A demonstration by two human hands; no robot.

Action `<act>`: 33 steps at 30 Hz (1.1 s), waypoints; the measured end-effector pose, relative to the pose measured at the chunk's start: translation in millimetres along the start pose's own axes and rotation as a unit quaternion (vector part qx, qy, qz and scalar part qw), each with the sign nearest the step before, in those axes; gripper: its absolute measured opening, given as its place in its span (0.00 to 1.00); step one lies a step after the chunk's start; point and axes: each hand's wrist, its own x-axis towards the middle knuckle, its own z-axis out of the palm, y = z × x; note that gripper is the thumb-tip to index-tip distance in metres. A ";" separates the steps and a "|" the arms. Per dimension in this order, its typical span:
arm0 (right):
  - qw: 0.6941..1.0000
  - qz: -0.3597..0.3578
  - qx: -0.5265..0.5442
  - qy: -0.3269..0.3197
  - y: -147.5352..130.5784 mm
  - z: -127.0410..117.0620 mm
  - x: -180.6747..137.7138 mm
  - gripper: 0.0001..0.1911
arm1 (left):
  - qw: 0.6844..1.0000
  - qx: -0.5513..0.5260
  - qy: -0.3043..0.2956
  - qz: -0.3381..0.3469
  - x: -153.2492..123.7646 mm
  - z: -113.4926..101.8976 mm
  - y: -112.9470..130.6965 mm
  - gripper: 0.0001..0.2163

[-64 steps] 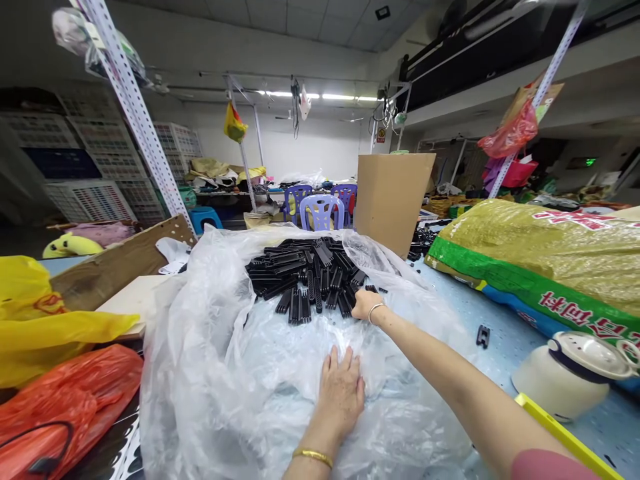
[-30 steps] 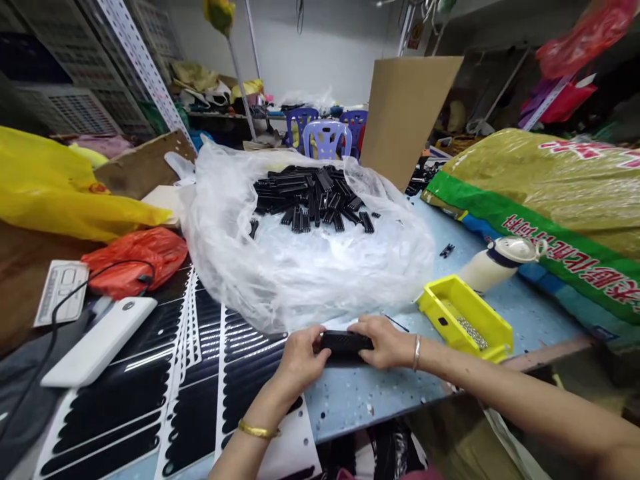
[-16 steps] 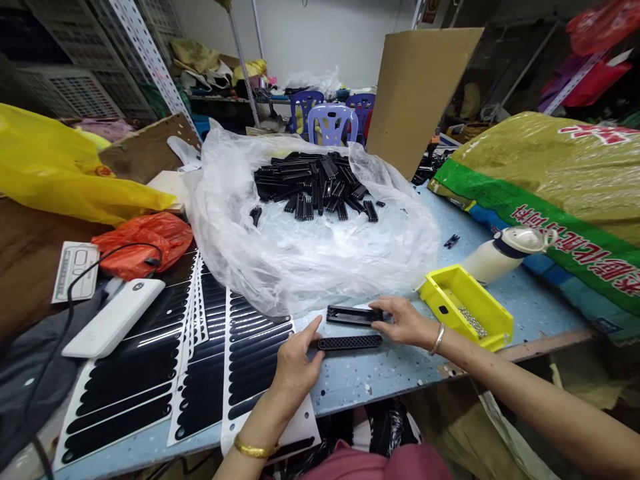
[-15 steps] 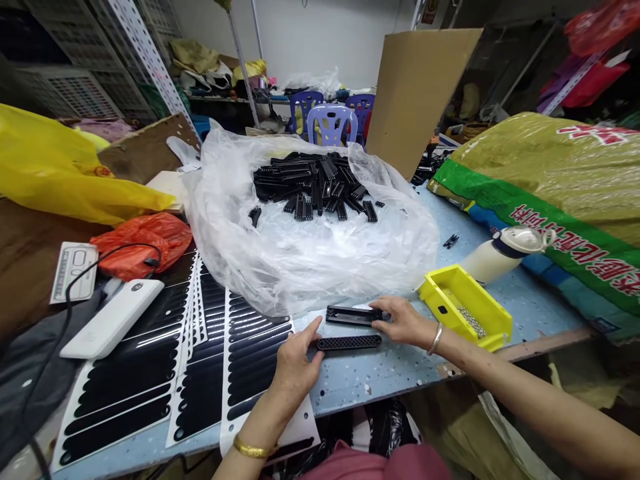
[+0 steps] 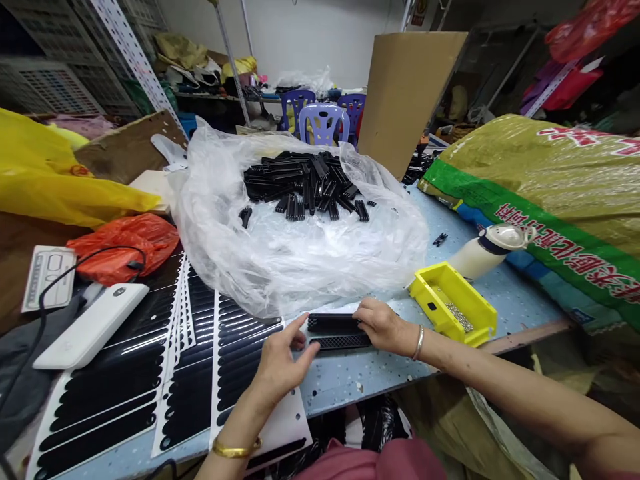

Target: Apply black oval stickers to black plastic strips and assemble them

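Observation:
Two long black plastic strips lie side by side on the blue table in front of me. The nearer perforated strip point(image 5: 340, 342) has its left end pinched between the thumb and fingers of my left hand point(image 5: 280, 360), index finger stretched out. The farther slotted strip point(image 5: 331, 323) lies just behind it. My right hand point(image 5: 383, 325) rests curled over the right ends of both strips and hides them.
A clear plastic bag point(image 5: 300, 260) holds a pile of black parts point(image 5: 305, 183). Right of my hands stand a yellow bin point(image 5: 453, 303) and a white bottle point(image 5: 483, 250). Black sticker sheets point(image 5: 125, 373), a white power bank point(image 5: 90, 327) and an orange bag point(image 5: 125, 243) lie left. A big sack point(image 5: 550, 193) fills the right.
My hands brought a black part from the pile to the table's near edge and split it into two strips. Since half a second ago the strips lie closer, with my right hand over both ends.

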 end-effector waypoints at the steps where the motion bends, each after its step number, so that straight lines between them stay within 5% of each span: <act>1: 1.000 0.009 0.004 -0.001 0.3 0.2 0.5 0.09 | 1.000 0.009 -0.006 -0.010 7.9 -3.2 0.6 0.24; 6: 1.000 -0.003 -0.002 0.001 -2.2 -4.6 3.1 0.10 | 0.987 0.099 -0.124 0.003 52.1 -9.5 6.3 0.10; 10: 0.994 0.083 0.057 0.032 -2.1 -21.7 -7.3 0.18 | 0.987 0.100 -0.122 0.008 55.8 -7.8 6.7 0.08; 15: 0.946 0.247 0.166 -0.126 -5.1 -29.1 -19.5 0.42 | 0.995 0.048 -0.080 0.036 33.2 -10.0 -2.8 0.15; 20: 0.924 0.296 0.213 -0.118 -6.1 -12.0 -3.0 0.37 | 0.993 0.031 -0.115 0.018 27.2 -16.6 -0.8 0.17; 25: 0.935 0.264 0.203 -0.119 -5.7 -3.6 10.9 0.13 | 0.987 0.103 -0.109 0.066 28.4 -13.0 4.2 0.13; 30: 0.949 0.235 0.165 -0.134 -18.3 -28.0 13.4 0.27 | 0.989 0.117 -0.057 0.069 19.2 -12.3 -2.9 0.16; 33: 0.971 0.164 0.144 -0.093 -15.5 -54.3 35.6 0.20 | 0.995 0.072 -0.001 0.067 31.6 -21.9 -1.4 0.20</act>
